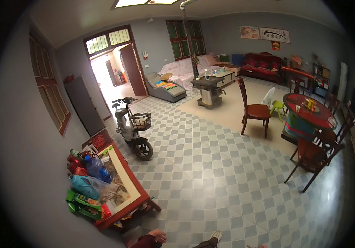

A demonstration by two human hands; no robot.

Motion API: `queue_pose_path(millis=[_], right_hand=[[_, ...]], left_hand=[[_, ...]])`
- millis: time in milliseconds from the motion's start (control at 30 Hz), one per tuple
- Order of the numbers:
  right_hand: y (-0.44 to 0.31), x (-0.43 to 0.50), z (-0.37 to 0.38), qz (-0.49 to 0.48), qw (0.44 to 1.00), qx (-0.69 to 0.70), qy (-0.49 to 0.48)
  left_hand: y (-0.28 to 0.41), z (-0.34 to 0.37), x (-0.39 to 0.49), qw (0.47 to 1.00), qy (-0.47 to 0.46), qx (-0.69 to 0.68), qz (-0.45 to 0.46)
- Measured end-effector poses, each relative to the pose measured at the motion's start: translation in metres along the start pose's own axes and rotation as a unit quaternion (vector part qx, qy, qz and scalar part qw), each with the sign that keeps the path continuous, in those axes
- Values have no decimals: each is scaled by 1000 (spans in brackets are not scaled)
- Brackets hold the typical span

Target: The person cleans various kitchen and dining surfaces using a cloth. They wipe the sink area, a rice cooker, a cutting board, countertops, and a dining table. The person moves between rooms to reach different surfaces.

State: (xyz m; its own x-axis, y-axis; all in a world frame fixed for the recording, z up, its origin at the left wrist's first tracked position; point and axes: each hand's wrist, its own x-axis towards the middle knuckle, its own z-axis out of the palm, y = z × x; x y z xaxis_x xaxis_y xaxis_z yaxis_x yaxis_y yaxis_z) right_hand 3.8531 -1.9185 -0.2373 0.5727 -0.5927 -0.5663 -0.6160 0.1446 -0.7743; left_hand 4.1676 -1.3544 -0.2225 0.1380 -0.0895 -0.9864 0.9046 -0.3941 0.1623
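At the bottom edge, my left hand (159, 236) extends from a dark red sleeve with its fingers loosely bent; whether it holds anything is unclear. Some clear plastic (131, 234) lies to its left, near the wall. Only a sliver of my right hand (259, 246) shows at the bottom rim, too little to judge its grip. Between the hands a light shoe (217, 234) and a dark trouser leg are visible. Up and left of my left hand is a red-framed table (148, 198) bearing a blue water jug (98, 169), a turquoise thermos (84, 186) and a green packet (83, 204).
A small electric scooter (128, 127) with a wire basket stands beyond the table, near an open doorway. Wooden chairs (256, 111) surround a round red table (292, 102) at right. A stove (208, 90), a grey lounger (165, 90) and sofas are farther back on the tiled floor.
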Motion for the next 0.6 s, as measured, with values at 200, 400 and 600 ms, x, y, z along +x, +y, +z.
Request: queue_pose_path(millis=[200, 400, 600], right_hand=[[-41, 79, -35, 118, 989, 84, -14], [-63, 202, -79, 144, 979, 141, 18], [-203, 353, -103, 107, 984, 138, -19]], left_hand=[[195, 81, 68, 990, -41, -9, 132], [387, 177, 127, 892, -66, 290, 340], [507, 238, 184, 915, -104, 232, 313]])
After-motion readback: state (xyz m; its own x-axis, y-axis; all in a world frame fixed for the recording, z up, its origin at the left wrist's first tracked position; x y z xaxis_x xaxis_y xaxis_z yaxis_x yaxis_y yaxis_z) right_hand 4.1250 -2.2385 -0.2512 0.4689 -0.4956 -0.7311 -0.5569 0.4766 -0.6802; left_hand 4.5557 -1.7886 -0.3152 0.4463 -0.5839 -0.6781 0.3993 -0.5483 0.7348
